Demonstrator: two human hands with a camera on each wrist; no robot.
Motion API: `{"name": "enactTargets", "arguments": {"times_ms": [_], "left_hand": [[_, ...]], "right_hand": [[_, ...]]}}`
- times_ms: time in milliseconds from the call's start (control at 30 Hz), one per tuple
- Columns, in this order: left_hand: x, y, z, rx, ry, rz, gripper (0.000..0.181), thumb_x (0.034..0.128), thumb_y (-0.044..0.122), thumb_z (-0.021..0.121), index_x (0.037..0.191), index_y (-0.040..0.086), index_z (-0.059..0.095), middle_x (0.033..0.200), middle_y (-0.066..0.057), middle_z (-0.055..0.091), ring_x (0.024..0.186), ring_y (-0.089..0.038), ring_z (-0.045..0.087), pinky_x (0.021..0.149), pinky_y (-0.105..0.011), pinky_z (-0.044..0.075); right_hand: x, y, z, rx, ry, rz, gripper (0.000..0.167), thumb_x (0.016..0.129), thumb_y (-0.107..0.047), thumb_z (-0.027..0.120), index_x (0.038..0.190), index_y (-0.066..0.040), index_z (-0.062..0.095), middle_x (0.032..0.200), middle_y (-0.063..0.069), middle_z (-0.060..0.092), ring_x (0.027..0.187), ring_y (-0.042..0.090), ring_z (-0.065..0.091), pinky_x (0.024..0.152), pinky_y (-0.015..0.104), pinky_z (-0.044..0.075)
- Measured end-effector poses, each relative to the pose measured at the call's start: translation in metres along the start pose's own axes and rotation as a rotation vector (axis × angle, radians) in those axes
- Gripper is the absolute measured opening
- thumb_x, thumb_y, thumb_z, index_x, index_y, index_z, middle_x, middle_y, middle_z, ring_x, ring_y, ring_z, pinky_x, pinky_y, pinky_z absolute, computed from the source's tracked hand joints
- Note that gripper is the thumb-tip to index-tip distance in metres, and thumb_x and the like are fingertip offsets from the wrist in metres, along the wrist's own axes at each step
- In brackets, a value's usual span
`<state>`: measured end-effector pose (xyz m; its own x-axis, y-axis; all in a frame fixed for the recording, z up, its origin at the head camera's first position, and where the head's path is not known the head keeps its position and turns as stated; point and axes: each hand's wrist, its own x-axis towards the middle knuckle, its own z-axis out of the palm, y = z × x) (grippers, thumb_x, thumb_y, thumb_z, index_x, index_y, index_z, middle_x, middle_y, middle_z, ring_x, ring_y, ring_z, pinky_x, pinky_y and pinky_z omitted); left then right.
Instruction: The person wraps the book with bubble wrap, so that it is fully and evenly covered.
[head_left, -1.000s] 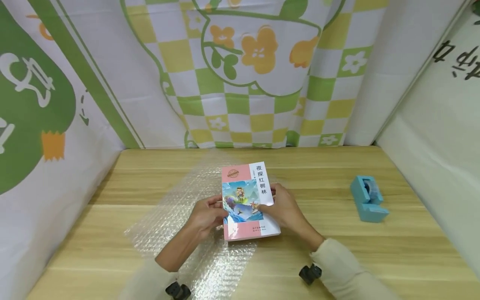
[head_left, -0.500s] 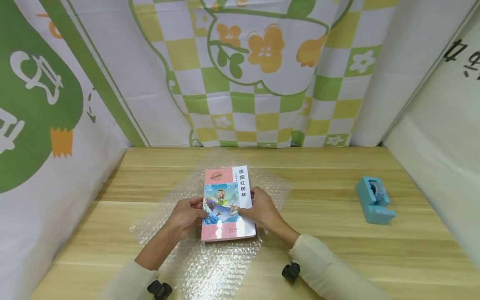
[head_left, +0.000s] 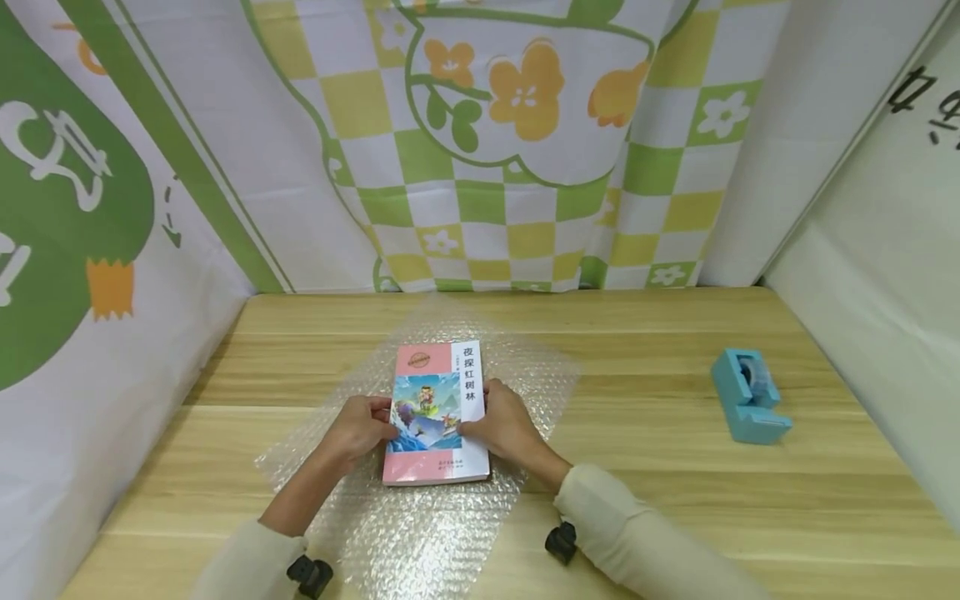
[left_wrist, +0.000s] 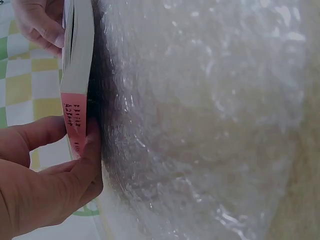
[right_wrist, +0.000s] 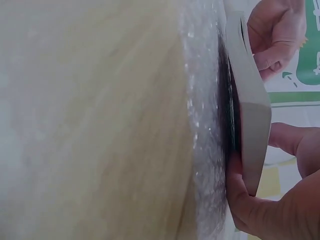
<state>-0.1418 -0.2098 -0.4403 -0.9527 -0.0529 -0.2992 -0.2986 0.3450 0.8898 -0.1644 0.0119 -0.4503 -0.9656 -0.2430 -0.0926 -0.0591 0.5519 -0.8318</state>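
A book (head_left: 427, 412) with a pink and white cover and a picture is held just over a sheet of bubble wrap (head_left: 420, 533). The left hand (head_left: 356, 429) pinches its left edge, thumb on the cover and fingers beneath. On the opposite edge the right hand (head_left: 507, 423) grips it the same way. The left wrist view has the pink spine (left_wrist: 75, 120) between the left hand's (left_wrist: 55, 185) thumb and fingers. In the right wrist view, the right hand (right_wrist: 280, 195) holds the page side of the book (right_wrist: 255, 125), with a dark gap above the wrap (right_wrist: 205, 125).
A blue tape dispenser (head_left: 750, 398) stands at the right on the wooden table (head_left: 645, 500). Behind the table hangs a checked, flowered cloth (head_left: 480, 200), with printed green and white sheeting (head_left: 202, 267) on the left and white sheeting on the right.
Both hands have carried the book leftward and slightly lower, from the right part of the bubble wrap to over its middle. Their grips look the same.
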Motion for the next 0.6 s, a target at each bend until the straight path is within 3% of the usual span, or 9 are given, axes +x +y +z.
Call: {"name": "enactTargets", "arguments": {"times_ms": [200,433,600], "left_hand": [[0.0005,0.0003,0.0008,0.099,0.01,0.025,0.049,0.0739,-0.02,0.063,0.122,-0.022,0.056,0.088,-0.017,0.065,0.079,-0.02,0.062,0.065,-0.026,0.053],[-0.0007,0.0047,0.0002,0.343,0.042,0.111,0.044,0.0687,-0.014,0.061,0.112,-0.015,0.066,0.071,-0.01,0.062,0.062,-0.016,0.054,0.053,-0.026,0.043],[-0.0012,0.0067,0.0011,0.461,0.063,0.142,0.045,0.0703,-0.01,0.06,0.114,-0.012,0.067,0.069,-0.006,0.06,0.059,-0.016,0.052,0.05,-0.027,0.041]], "right_hand": [[-0.0009,-0.0022,0.0051,-0.027,0.025,0.006,0.051,0.07,-0.009,0.086,0.11,0.006,0.059,0.089,0.008,0.057,0.078,0.022,0.055,0.068,0.034,0.051],[-0.0012,-0.0063,0.0076,-0.119,0.042,-0.02,0.047,0.071,-0.011,0.087,0.106,0.005,0.06,0.087,0.007,0.055,0.078,0.023,0.052,0.071,0.039,0.049],[-0.0017,-0.008,0.0083,-0.162,0.04,-0.007,0.046,0.073,-0.014,0.087,0.106,0.005,0.061,0.088,0.008,0.055,0.079,0.023,0.052,0.072,0.039,0.05]]}}
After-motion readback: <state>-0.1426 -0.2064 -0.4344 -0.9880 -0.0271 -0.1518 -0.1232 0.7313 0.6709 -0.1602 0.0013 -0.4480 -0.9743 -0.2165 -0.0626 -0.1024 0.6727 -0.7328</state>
